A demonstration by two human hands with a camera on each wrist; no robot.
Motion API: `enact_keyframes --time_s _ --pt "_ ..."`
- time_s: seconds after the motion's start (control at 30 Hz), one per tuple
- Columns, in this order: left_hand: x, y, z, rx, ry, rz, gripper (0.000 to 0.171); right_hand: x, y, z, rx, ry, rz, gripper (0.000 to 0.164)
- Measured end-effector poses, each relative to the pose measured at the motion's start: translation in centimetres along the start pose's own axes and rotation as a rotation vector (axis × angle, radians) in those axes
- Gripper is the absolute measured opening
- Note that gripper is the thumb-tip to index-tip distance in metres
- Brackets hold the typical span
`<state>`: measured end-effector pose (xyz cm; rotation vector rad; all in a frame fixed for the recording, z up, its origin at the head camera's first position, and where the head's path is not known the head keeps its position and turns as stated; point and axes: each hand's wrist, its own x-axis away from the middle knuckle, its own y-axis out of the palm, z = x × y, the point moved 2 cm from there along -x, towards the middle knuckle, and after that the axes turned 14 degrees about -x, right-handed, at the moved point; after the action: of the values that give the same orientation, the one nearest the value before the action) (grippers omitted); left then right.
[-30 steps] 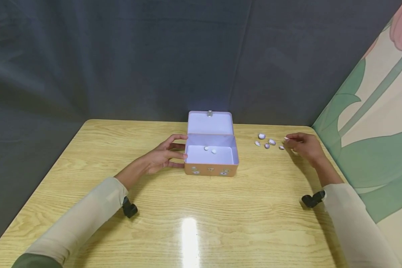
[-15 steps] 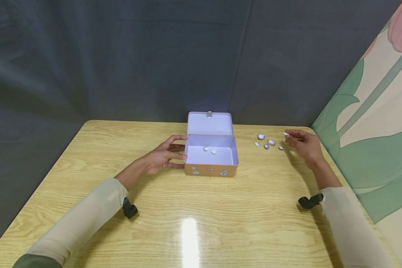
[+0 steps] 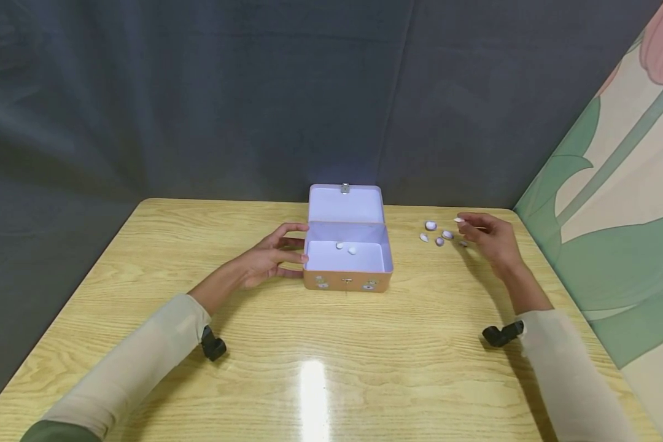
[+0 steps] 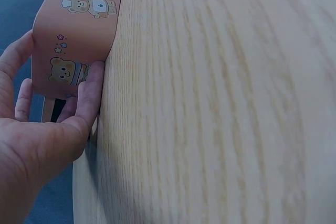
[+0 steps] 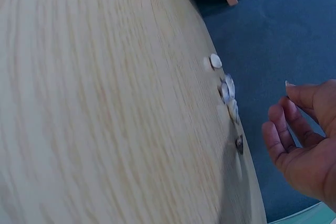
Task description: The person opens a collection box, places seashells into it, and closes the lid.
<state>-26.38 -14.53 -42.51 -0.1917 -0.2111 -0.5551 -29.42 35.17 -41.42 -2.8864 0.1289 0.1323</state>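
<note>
An open hinged tin box (image 3: 331,280), orange outside and lilac inside, stands near the table's back edge in the head view. Two small white shells (image 3: 352,250) lie on its floor. My left hand (image 3: 265,258) rests spread fingertips against the box's left end; the left wrist view shows them beside a printed bear on the orange wall (image 4: 71,27). To the right, my right hand (image 3: 494,239) pinches a small white seashell (image 3: 458,220) between thumb and fingertips, raised above the table. Several loose shells (image 3: 430,226) lie just left of that hand, also in the right wrist view (image 5: 216,61).
The wood-grain table (image 3: 226,368) ends at a dark curtain (image 3: 254,104) behind the box. At the right edge stands a leaf-and-flower patterned panel (image 3: 624,245). The tin's lid (image 3: 346,204) leans back, upright, with a metal clasp at its top.
My right hand has lifted the pinched shell and moved slightly left, now over the loose shells' right end. The left hand and the tin have stayed put.
</note>
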Motion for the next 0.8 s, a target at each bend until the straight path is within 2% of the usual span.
enact_keyframes --time_s 0.57,0.8 --pt "-0.3 0.1 0.0 -0.013 -0.006 -0.002 0.079 1.0 2.5 -0.6 -0.029 -0.027 -0.064 0.043" --pt "-0.4 0.1 -0.1 -0.011 -0.007 -0.006 0.077 1.4 3.8 -1.2 -0.068 -0.040 -0.125 0.044"
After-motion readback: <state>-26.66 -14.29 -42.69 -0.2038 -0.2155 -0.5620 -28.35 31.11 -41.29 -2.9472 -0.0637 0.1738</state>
